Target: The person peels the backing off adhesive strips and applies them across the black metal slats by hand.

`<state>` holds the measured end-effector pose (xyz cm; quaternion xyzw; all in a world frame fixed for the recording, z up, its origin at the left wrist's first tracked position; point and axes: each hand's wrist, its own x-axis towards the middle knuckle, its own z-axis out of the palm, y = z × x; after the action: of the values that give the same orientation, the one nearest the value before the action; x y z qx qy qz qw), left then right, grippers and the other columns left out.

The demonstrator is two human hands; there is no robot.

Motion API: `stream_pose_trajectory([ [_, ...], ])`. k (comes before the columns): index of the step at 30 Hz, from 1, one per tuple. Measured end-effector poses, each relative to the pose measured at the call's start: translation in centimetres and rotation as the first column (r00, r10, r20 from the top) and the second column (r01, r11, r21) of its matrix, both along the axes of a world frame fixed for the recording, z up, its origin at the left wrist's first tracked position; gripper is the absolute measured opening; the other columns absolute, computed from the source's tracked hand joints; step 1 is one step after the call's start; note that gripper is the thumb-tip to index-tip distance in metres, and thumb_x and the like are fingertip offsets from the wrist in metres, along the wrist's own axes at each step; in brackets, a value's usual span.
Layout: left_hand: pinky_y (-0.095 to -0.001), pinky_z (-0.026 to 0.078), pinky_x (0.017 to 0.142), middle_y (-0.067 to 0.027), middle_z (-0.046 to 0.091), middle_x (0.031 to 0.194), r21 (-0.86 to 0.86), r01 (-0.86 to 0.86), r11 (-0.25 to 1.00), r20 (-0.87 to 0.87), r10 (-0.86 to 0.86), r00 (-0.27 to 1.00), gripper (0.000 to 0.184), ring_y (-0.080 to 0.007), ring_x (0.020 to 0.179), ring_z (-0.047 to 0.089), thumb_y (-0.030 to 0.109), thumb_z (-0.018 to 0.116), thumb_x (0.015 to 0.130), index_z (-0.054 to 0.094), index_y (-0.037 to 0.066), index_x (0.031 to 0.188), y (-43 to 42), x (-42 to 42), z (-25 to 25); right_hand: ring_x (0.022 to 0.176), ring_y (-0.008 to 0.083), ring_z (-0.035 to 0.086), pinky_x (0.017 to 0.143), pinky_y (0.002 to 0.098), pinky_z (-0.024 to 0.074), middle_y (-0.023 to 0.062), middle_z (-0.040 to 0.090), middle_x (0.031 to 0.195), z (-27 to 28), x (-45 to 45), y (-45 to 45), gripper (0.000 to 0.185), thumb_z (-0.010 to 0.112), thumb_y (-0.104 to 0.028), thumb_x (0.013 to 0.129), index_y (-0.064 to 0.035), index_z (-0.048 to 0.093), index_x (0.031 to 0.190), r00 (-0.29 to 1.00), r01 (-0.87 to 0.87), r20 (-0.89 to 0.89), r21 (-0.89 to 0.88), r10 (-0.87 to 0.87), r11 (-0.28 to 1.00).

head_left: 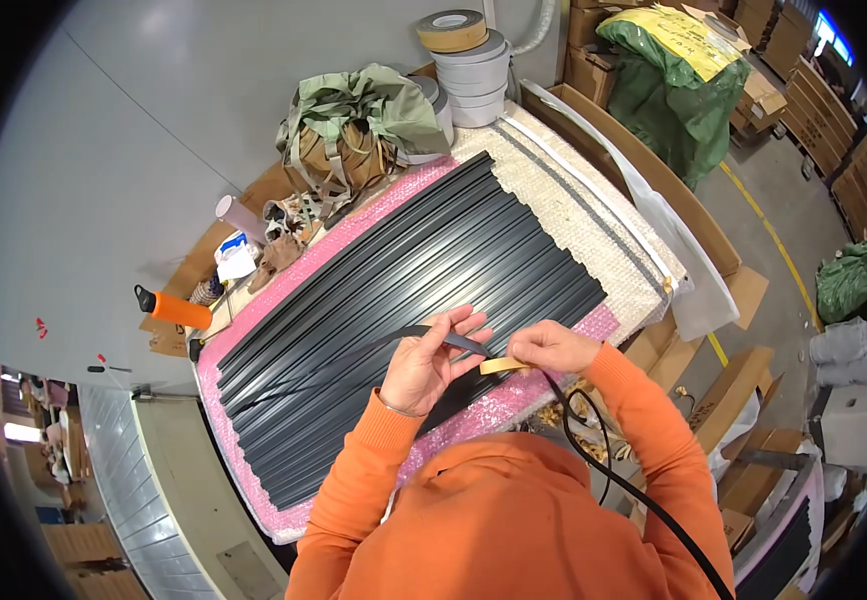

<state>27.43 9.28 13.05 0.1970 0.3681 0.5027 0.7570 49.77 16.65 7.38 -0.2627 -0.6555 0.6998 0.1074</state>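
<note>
Two hands (421, 370) (555, 347), strip (465, 343) — yellow sheet (679, 38), scrawl illegible

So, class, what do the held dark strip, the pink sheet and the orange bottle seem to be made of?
Held dark strip: perhaps rubber or soft plastic, dull; it curves softly.
Pink sheet: probably plastic bubble wrap, shiny; small bumps show.
Orange bottle: painted metal or plastic, smooth; its even colour leaves this open.

left hand (421, 372): palm up, fingers half-curled | right hand (555, 347): palm down, pinching
</note>
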Motion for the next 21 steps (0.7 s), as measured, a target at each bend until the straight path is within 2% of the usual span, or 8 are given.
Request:
stream_pose_trajectory([
  [3, -0.0383, 0.053, 0.085, -0.0166, 0.052, 0.123, -0.003, 0.008, 1.000, 0.023, -0.007, 1.000, 0.043, -0.0287, 0.113, 0.054, 0.028, 0.042, 0.097, 0.041, -0.003, 0.127, -0.1, 0.1, 0.0, 0.054, 0.0061, 0.052, 0.051, 0.0210, 0.0411, 0.0007, 0.059, 0.061, 2.2, -0.3, -0.6, 0.024, 0.053, -0.019, 0.090, -0.0009, 0.060, 0.075, 0.998, -0.056, -0.039, -0.223, 0.049, 0.973],
  [5, -0.0394, 0.053, 0.086, -0.0165, 0.052, 0.123, 0.007, 0.008, 1.000, 0.042, -0.009, 0.999, 0.043, -0.0284, 0.112, 0.054, 0.028, 0.042, 0.097, 0.042, -0.003, 0.127, -0.1, 0.1, -0.1, 0.051, 0.0052, 0.052, 0.046, 0.0216, 0.0410, -0.0012, 0.056, 0.058, 5.1, -0.6, -0.7, 0.024, 0.054, -0.020, 0.091, 0.0002, 0.060, 0.080, 0.946, -0.185, 0.254, -0.090, 0.202, 0.979],
  [7, -0.0405, 0.052, 0.087, -0.0165, 0.052, 0.124, 0.013, 0.004, 1.000, 0.061, -0.005, 0.998, 0.043, -0.0281, 0.112, 0.054, 0.029, 0.041, 0.097, 0.042, -0.002, 0.126, 0.1, 0.2, 0.0, 0.046, 0.0098, 0.054, 0.041, 0.0261, 0.0417, 0.0028, 0.058, 0.056, 6.4, -1.2, -2.5, 0.013, 0.057, -0.014, 0.086, -0.0007, 0.060, 0.086, 0.972, -0.094, 0.231, 0.195, 0.048, 0.976],
  [9, -0.0423, 0.050, 0.091, -0.0170, 0.051, 0.124, -0.003, -0.098, 0.995, 0.103, 0.098, 0.990, 0.043, -0.0284, 0.112, 0.054, 0.031, 0.040, 0.098, 0.044, -0.002, 0.125, 0.3, 0.4, 0.2, 0.051, 0.0177, 0.061, 0.043, 0.0286, 0.0471, 0.0077, 0.059, 0.057, 7.6, -2.1, -4.3, 0.022, 0.056, -0.006, 0.077, 0.0022, 0.057, 0.097, 0.851, -0.099, 0.215, 0.962, -0.479, 0.255],
  [15, -0.0416, 0.046, 0.096, -0.0217, 0.048, 0.127, 0.008, -0.144, 0.990, 0.317, 0.134, 0.939, 0.045, -0.0356, 0.114, 0.051, 0.033, 0.036, 0.098, 0.043, -0.002, 0.125, 0.2, 0.7, 1.2, 0.067, 0.0293, 0.065, 0.053, 0.0321, 0.0511, 0.0185, 0.063, 0.082, 4.8, -5.7, -6.1, 0.027, 0.052, -0.002, 0.080, 0.0037, 0.051, 0.107, 0.634, 0.314, -0.154, 0.947, -0.757, 0.071],
  [17, -0.0421, 0.046, 0.098, -0.0241, 0.045, 0.128, -0.026, -0.120, 0.992, 0.348, 0.121, 0.930, 0.047, -0.0372, 0.116, 0.049, 0.034, 0.035, 0.098, 0.039, -0.003, 0.127, 0.0, 0.6, 1.5, 0.065, 0.0269, 0.064, 0.056, 0.0341, 0.0491, 0.0188, 0.062, 0.092, 3.2, -6.0, -7.0, 0.023, 0.052, -0.008, 0.088, 0.0034, 0.050, 0.107, 0.616, 0.663, -0.048, 0.571, -0.786, 0.485],
  [19, -0.0419, 0.045, 0.099, -0.0255, 0.043, 0.130, -0.026, -0.083, 0.996, 0.368, 0.086, 0.926, 0.048, -0.0373, 0.118, 0.048, 0.034, 0.035, 0.098, 0.035, -0.004, 0.129, -0.1, 0.2, 1.3, 0.069, 0.0163, 0.057, 0.062, 0.0302, 0.0444, 0.0121, 0.060, 0.083, 2.6, -4.7, -7.4, 0.023, 0.054, -0.011, 0.089, 0.0020, 0.052, 0.107, 0.697, 0.648, -0.036, 0.460, -0.716, 0.607],
  [21, -0.0414, 0.046, 0.098, -0.0256, 0.042, 0.131, -0.034, -0.083, 0.996, 0.356, 0.090, 0.930, 0.048, -0.0373, 0.120, 0.046, 0.034, 0.035, 0.099, 0.036, -0.004, 0.129, 0.0, 0.2, 1.3, 0.070, 0.0128, 0.052, 0.064, 0.0265, 0.0427, 0.0071, 0.059, 0.081, 2.3, -3.3, -6.8, 0.024, 0.052, -0.018, 0.093, 0.0015, 0.055, 0.106, 0.781, 0.553, -0.073, -0.381, -0.621, 0.741],
])
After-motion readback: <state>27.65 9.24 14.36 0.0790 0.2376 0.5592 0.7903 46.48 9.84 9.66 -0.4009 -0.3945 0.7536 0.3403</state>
